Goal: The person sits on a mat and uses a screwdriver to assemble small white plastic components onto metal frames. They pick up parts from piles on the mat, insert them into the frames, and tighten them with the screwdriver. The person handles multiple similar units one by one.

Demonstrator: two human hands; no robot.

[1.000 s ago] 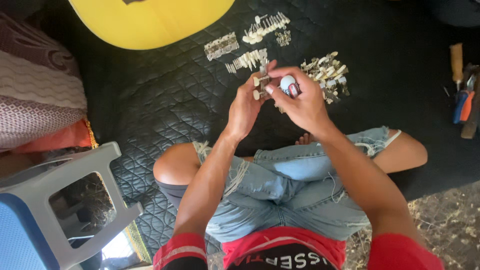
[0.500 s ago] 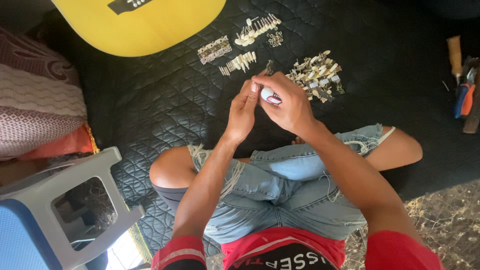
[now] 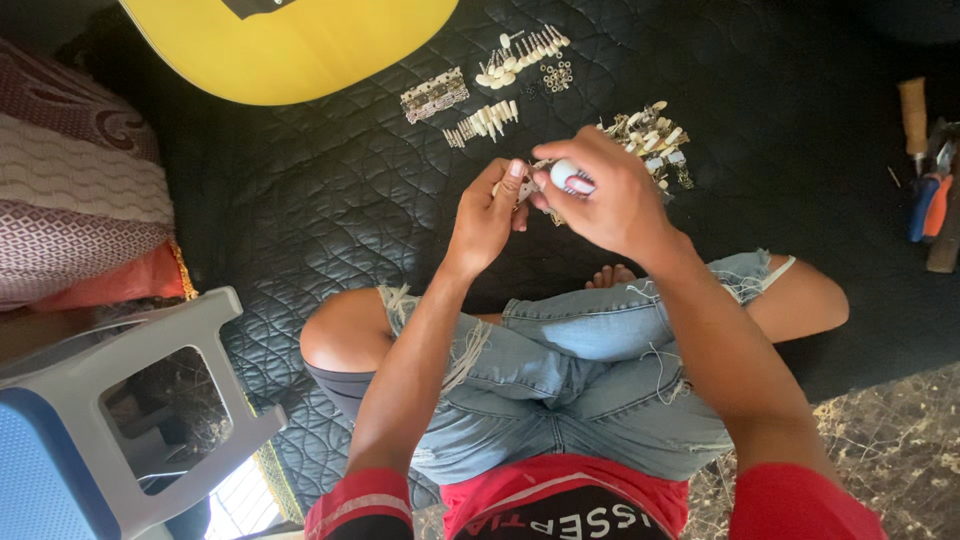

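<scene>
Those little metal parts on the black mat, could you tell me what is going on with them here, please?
A person sits cross-legged on a black quilted mat. The left hand pinches a small metal part, and the right hand holds a tool with a white and red handle against it. Beyond the hands lie rows of small metal parts, a loose pile of them and a yellow guitar body. Hand tools lie at the right edge.

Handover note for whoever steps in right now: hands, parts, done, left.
Left hand: pinches a small metal part at chest height.
Right hand: grips a white-handled tool, tip against that part.
On the black quilted mat: sorted rows of pegs, a metal strip, small rings, and a mixed pile. Yellow guitar body beyond. Hand tools far right.
Done: several groups laid out.
Left: the pile looks unsorted.
</scene>
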